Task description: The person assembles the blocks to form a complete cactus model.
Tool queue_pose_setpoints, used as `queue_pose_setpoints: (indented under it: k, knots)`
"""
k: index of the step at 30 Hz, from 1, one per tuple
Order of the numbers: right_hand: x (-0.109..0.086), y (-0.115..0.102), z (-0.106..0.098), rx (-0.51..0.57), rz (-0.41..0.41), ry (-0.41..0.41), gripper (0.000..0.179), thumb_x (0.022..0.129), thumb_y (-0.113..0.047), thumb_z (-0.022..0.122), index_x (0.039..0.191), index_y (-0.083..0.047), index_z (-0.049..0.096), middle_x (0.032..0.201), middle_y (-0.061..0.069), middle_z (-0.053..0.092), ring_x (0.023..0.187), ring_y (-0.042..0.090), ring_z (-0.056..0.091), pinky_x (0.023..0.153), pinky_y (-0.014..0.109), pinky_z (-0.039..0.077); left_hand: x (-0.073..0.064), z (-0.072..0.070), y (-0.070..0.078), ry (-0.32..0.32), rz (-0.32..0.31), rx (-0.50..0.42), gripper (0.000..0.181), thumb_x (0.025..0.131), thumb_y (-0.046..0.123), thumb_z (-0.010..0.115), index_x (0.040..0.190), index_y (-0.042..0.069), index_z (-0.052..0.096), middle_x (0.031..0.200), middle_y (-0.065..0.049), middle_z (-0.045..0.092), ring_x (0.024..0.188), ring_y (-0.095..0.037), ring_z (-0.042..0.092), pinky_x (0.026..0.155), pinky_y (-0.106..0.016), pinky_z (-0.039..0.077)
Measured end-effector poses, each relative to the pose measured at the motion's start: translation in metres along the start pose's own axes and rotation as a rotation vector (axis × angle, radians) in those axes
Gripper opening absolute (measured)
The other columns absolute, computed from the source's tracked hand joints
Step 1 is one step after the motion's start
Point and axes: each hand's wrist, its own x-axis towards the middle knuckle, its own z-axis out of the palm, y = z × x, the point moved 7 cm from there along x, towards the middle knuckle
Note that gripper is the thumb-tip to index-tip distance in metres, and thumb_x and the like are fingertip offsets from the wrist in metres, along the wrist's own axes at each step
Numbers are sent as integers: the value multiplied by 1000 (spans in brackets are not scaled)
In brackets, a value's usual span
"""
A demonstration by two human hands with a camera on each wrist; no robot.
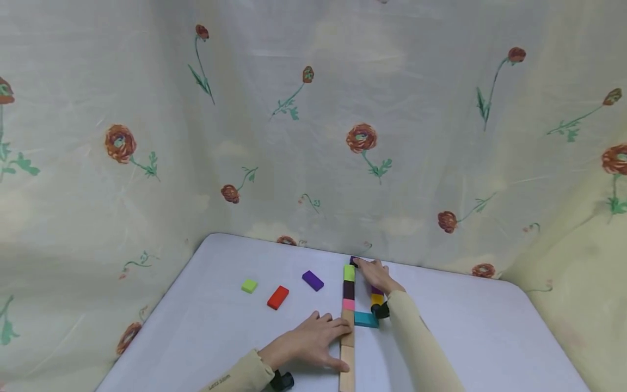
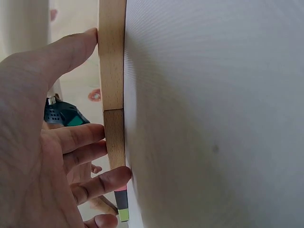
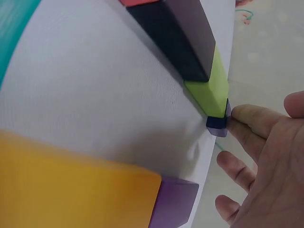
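A straight row of blocks runs away from me: wooden blocks nearest, then a pink block, a dark block and a lime green block. A dark purple block stands at the far end, touched by the fingertips of my right hand. My left hand is spread beside the wooden blocks, its thumb and fingertips resting on them. In the left wrist view those fingers are nearly straight. A teal block lies against the row's right side, near my right wrist.
Beyond the teal block are a yellow block and a purple block, partly behind my right arm. Left of the row lie a loose purple block, a red block and a small green block. A flowered curtain borders the table.
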Motion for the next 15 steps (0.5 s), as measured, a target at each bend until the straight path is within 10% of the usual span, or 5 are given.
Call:
queue_pose_setpoints:
  k: [15]
  knots:
    - [-3, -4, 6, 23, 24, -12, 72, 94, -65, 33, 143, -13, 47, 145, 22, 32, 124, 41, 29, 99, 60, 33, 0, 0, 0, 23, 11, 26, 83, 79, 80, 48, 146, 32, 40, 148, 14, 42, 118, -12, 47, 92, -40, 41]
